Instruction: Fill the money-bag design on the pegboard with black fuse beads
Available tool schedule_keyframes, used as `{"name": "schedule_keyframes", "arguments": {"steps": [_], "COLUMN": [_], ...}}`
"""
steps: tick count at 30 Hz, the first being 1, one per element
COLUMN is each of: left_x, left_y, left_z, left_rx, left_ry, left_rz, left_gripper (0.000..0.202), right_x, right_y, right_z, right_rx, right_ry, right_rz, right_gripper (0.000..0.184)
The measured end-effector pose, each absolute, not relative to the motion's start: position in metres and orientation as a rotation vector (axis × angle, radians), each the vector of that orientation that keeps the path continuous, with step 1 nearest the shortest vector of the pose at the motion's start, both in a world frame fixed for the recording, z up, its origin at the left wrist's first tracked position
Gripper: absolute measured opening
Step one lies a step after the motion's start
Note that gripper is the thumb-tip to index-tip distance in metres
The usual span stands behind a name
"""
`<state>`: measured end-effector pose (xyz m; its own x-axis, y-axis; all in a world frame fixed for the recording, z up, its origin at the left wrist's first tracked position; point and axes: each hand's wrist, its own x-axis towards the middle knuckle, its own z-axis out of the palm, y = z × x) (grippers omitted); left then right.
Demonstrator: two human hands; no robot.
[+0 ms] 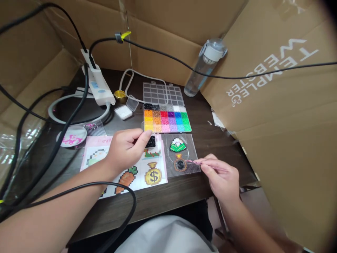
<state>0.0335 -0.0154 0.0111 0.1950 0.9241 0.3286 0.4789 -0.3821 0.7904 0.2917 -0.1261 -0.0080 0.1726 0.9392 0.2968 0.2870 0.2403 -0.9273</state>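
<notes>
My left hand [126,149] is closed in a pinch on a small clear container of black beads [151,141], held just above the pattern sheet [123,165]. My right hand [222,179] is shut on pink tweezers [200,163] whose tip reaches a half-made bead figure with a black centre [180,164] on the clear pegboard [193,154]. A finished green and white bead figure [178,144] sits higher on the same pegboard. The sheet shows a carrot, a money bag and other pixel pictures.
A sorted box of coloured beads [167,119] lies behind the pegboard with its clear lid [162,94] open. A water bottle [205,66], a power strip [96,79], black cables, a gold tin [120,95] and a small white box [123,112] stand around. Cardboard walls enclose the dark table.
</notes>
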Motion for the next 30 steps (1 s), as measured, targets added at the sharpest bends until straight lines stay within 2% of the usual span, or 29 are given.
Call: {"name": "schedule_keyframes", "arguments": {"steps": [10,30], "left_x": [0.036,0.038], "left_y": [-0.017,-0.018], "left_z": [0.010,0.010], "left_rx": [1.963,2.019], "left_ry": [1.327,1.290], "left_rz": [1.125,1.133], "left_gripper": [0.047,0.047], "right_x": [0.288,0.291], "right_y": [-0.149,-0.150], "right_z": [-0.026,-0.030], "right_rx": [-1.361,-1.388], "right_ry": [-1.390,-1.381], "right_rz": [0.660,0.732], "right_gripper": [0.015,0.020]}}
